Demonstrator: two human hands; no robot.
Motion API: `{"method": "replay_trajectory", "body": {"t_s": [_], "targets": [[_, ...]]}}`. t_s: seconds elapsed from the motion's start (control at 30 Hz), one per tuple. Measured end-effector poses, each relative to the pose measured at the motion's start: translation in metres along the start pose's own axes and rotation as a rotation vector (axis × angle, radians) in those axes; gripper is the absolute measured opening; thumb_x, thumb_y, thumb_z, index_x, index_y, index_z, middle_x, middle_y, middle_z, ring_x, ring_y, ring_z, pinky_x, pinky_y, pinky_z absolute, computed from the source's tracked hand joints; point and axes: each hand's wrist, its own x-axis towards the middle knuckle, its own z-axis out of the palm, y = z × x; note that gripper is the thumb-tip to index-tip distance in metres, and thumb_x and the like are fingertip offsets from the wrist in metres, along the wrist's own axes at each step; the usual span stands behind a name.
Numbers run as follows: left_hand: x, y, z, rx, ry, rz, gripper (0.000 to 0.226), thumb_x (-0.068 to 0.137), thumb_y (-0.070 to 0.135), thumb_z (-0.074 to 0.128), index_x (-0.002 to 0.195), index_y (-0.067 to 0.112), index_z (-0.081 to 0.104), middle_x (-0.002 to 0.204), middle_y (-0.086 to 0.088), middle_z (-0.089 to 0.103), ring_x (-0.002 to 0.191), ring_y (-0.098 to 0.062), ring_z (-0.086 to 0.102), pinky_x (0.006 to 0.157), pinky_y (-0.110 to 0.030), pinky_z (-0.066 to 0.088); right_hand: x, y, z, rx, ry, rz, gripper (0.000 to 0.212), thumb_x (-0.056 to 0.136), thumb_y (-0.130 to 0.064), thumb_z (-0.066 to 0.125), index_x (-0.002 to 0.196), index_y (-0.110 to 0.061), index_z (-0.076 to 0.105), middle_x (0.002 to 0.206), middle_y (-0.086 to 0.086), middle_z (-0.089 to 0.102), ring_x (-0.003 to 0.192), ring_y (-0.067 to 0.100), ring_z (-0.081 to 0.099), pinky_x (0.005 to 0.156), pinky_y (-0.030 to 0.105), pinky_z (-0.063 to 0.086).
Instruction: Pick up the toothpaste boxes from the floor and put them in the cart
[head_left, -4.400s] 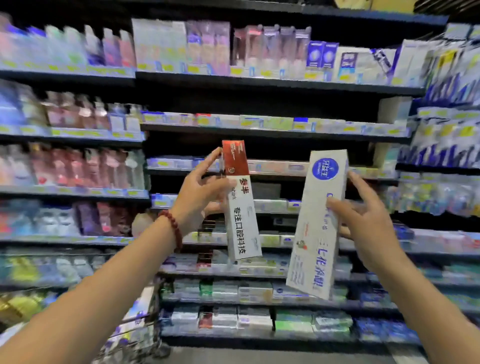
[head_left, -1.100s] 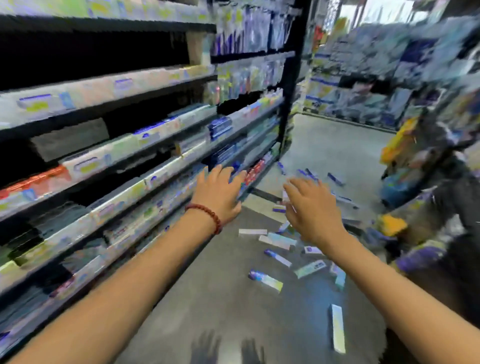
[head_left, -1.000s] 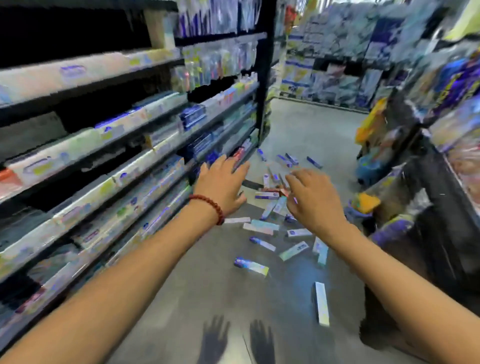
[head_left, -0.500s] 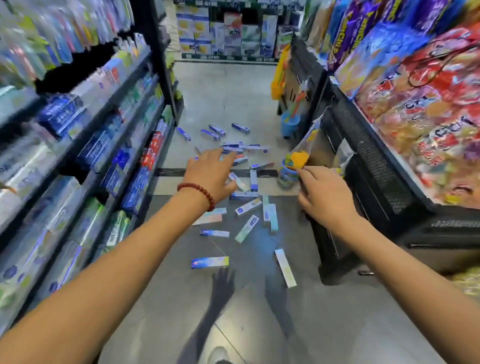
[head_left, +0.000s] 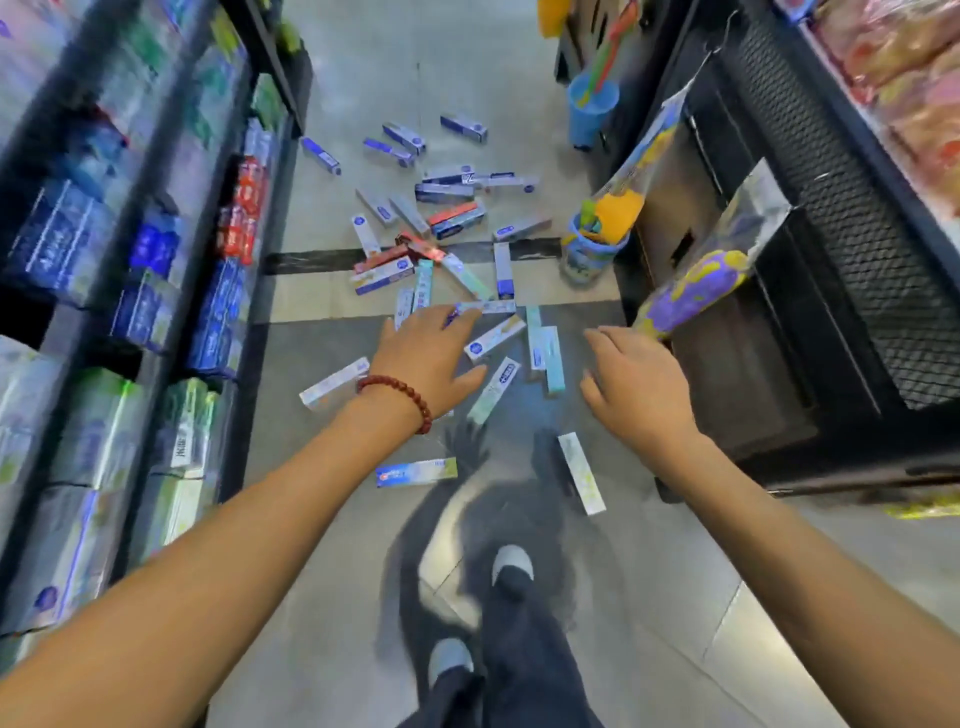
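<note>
Shelves left, buckets right, toothpaste boxes between

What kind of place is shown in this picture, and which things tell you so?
Most likely a shop aisle, such as a supermarket. Tall shelves on the left hold rows of boxed goods, a rack on the right carries bagged goods, and many toothpaste boxes lie scattered on the tiled floor between them.

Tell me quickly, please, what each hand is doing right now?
Left hand: open, fingers spread, holding nothing.
Right hand: open, fingers relaxed, holding nothing.
</note>
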Motion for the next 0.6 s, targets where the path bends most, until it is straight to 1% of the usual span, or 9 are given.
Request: {"method": "replay_trajectory", "body": {"t_s": [0.1, 0.13, 0.23, 0.3, 0.33, 0.4, 0.5, 0.53, 0.6], "targets": [[0.044, -0.011, 0.063, -0.008, -0.087, -0.042, 0.066, 0.089, 0.045, 0.051, 0.147, 0.026, 0.026, 0.148, -0.005, 0.033, 0.135, -0.025, 0.033, 0.106, -0.050, 0.026, 0.033, 0.017, 0.075, 0.013, -0.118, 0.041, 0.025, 0.065, -0.008, 0.061, 0.087, 0.003, 0.062, 0.081, 0.021, 0.063, 0.074, 0.042, 0.060, 0.061, 0.042, 0.052], [0.059, -0.015, 0.088, -0.007, -0.118, -0.049, 0.066, 0.089, 0.044, 0.052, 0.147, 0.025, 0.026, 0.149, -0.005, 0.032, 0.136, -0.025, 0.031, 0.107, -0.050, 0.025, 0.041, 0.024, 0.104, 0.003, -0.152, 0.040, 0.024, 0.067, -0.006, 0.061, 0.089, 0.003, 0.062, 0.082, 0.021, 0.062, 0.075, 0.042, 0.059, 0.061, 0.041, 0.050], [0.098, -0.027, 0.174, -0.067, -0.120, -0.044, 0.065, 0.083, 0.045, 0.051, 0.142, 0.020, 0.038, 0.143, -0.007, 0.042, 0.130, -0.027, 0.040, 0.103, -0.050, 0.032, 0.052, 0.049, 0.195, 0.006, -0.187, 0.042, 0.034, 0.078, -0.010, 0.055, 0.110, 0.000, 0.060, 0.098, 0.021, 0.062, 0.090, 0.042, 0.057, 0.070, 0.044, 0.046], [0.113, -0.036, 0.238, -0.086, -0.129, -0.057, 0.072, 0.073, 0.053, 0.037, 0.135, 0.017, 0.047, 0.133, -0.009, 0.051, 0.122, -0.030, 0.048, 0.098, -0.048, 0.037, 0.044, 0.066, 0.254, 0.024, -0.214, 0.104, 0.041, 0.082, -0.013, 0.056, 0.123, -0.004, 0.055, 0.108, 0.019, 0.061, 0.098, 0.040, 0.056, 0.073, 0.041, 0.044], [0.120, -0.042, 0.279, -0.089, -0.144, -0.058, 0.076, 0.070, 0.057, 0.030, 0.133, 0.017, 0.049, 0.131, -0.010, 0.053, 0.119, -0.030, 0.050, 0.097, -0.047, 0.039, 0.037, 0.076, 0.290, 0.028, -0.235, 0.137, 0.042, 0.083, -0.013, 0.057, 0.124, -0.005, 0.054, 0.111, 0.018, 0.060, 0.100, 0.039, 0.055, 0.074, 0.041, 0.044], [0.128, -0.058, 0.362, -0.110, -0.194, -0.054, 0.080, 0.067, 0.063, 0.026, 0.131, 0.019, 0.049, 0.128, -0.011, 0.054, 0.116, -0.033, 0.052, 0.095, -0.048, 0.042, 0.019, 0.097, 0.367, 0.015, -0.267, 0.186, 0.037, 0.081, -0.013, 0.062, 0.117, -0.004, 0.058, 0.107, 0.019, 0.061, 0.096, 0.040, 0.056, 0.073, 0.042, 0.045], [0.133, -0.083, 0.473, -0.137, -0.269, -0.087, 0.077, 0.064, 0.067, 0.028, 0.128, 0.027, 0.044, 0.128, -0.011, 0.054, 0.115, -0.034, 0.051, 0.096, -0.049, 0.041, -0.012, 0.121, 0.475, 0.004, -0.335, 0.295, 0.031, 0.076, -0.016, 0.069, 0.105, -0.004, 0.062, 0.093, 0.017, 0.064, 0.084, 0.039, 0.059, 0.067, 0.042, 0.049], [0.134, -0.091, 0.504, -0.138, -0.301, -0.095, 0.078, 0.065, 0.067, 0.031, 0.131, 0.027, 0.043, 0.130, -0.011, 0.052, 0.118, -0.033, 0.050, 0.097, -0.048, 0.041, -0.021, 0.129, 0.507, -0.004, -0.347, 0.324, 0.032, 0.076, -0.016, 0.069, 0.105, -0.005, 0.063, 0.092, 0.017, 0.065, 0.082, 0.039, 0.060, 0.064, 0.040, 0.049], [0.137, -0.109, 0.562, -0.136, -0.373, -0.120, 0.080, 0.070, 0.063, 0.049, 0.139, 0.025, 0.040, 0.138, -0.010, 0.045, 0.126, -0.032, 0.043, 0.101, -0.047, 0.037, -0.038, 0.141, 0.561, -0.005, -0.381, 0.345, 0.043, 0.074, -0.014, 0.067, 0.115, -0.005, 0.060, 0.095, 0.017, 0.064, 0.082, 0.039, 0.060, 0.061, 0.039, 0.047]]}}
